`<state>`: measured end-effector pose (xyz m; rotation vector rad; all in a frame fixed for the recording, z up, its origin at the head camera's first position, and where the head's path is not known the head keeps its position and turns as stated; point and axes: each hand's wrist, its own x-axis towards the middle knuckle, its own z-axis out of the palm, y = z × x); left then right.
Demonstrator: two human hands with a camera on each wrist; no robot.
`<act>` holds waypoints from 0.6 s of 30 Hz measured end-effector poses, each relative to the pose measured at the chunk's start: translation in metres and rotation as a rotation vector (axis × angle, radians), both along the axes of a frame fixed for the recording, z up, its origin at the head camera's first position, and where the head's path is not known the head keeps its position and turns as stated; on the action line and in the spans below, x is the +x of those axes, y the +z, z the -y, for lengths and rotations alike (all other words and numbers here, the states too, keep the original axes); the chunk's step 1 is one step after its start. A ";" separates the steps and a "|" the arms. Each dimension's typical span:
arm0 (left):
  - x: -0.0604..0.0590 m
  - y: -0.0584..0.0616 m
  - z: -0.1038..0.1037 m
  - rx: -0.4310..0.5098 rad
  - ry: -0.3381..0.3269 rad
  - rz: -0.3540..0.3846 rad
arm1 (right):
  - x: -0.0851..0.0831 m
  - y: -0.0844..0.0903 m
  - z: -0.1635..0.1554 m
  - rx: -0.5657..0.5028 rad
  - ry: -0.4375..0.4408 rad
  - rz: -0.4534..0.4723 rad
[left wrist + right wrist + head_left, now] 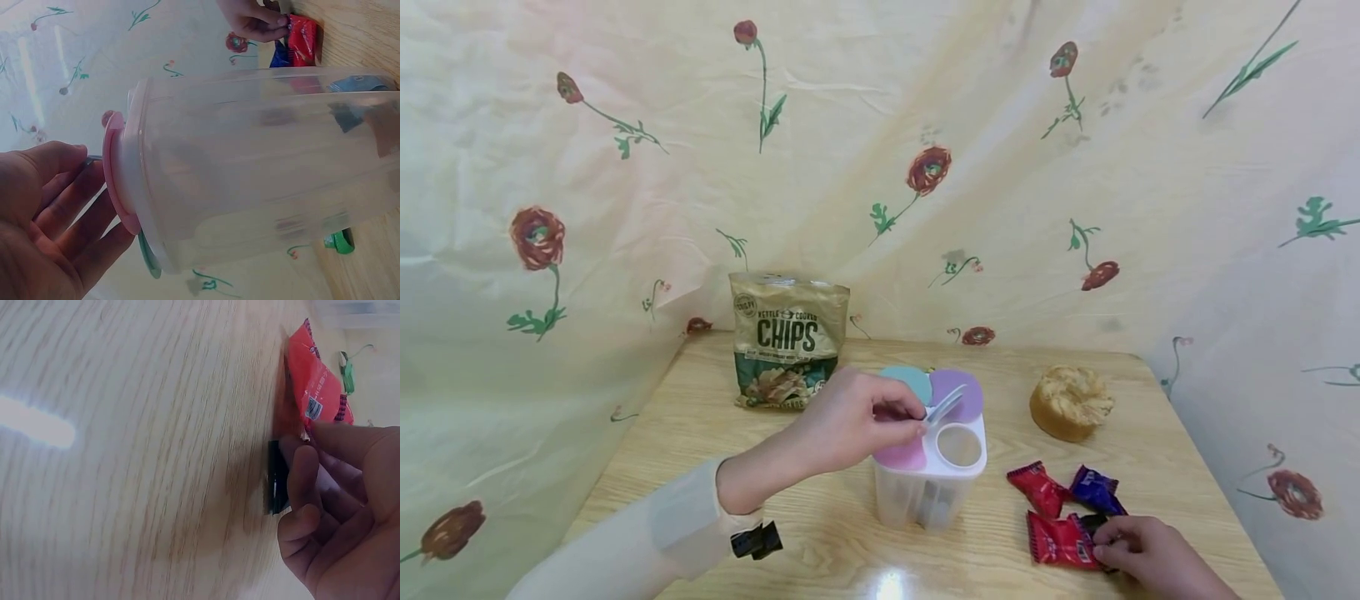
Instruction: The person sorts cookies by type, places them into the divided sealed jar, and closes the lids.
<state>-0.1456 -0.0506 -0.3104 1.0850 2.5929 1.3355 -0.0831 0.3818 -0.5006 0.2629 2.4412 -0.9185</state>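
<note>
The left hand pinched the container's lid flap (best held steady); the right hand gripped a red packet.

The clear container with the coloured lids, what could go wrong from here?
The left hand pulls at a lid flap on the tall clear container while nothing steadies its base, so it may tip or slide on the table. The right hand is pinching a red wrapped candy among overlapping packets; its fingers may drag a neighbouring packet along.
</note>
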 end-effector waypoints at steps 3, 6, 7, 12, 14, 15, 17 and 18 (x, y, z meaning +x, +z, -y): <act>0.000 0.000 0.000 -0.002 0.001 0.002 | 0.000 0.001 -0.002 0.021 0.018 -0.030; 0.000 0.000 0.000 -0.001 0.000 0.001 | 0.000 0.001 -0.002 0.066 0.001 -0.041; 0.000 0.000 0.000 -0.001 0.000 -0.001 | 0.000 0.001 -0.003 0.082 0.000 -0.047; 0.000 0.000 0.000 0.003 -0.003 0.002 | -0.003 -0.002 -0.008 0.150 0.007 -0.060; 0.000 0.000 0.000 0.003 -0.002 0.005 | -0.006 -0.002 -0.011 0.168 0.020 -0.061; 0.000 0.000 0.000 0.004 -0.002 0.006 | -0.007 -0.002 -0.012 0.173 0.025 -0.057; 0.000 0.000 -0.001 0.005 -0.002 0.006 | -0.009 -0.001 -0.013 0.179 0.029 -0.050; -0.001 0.000 -0.001 0.005 -0.001 0.005 | -0.010 -0.001 -0.014 0.183 0.027 -0.051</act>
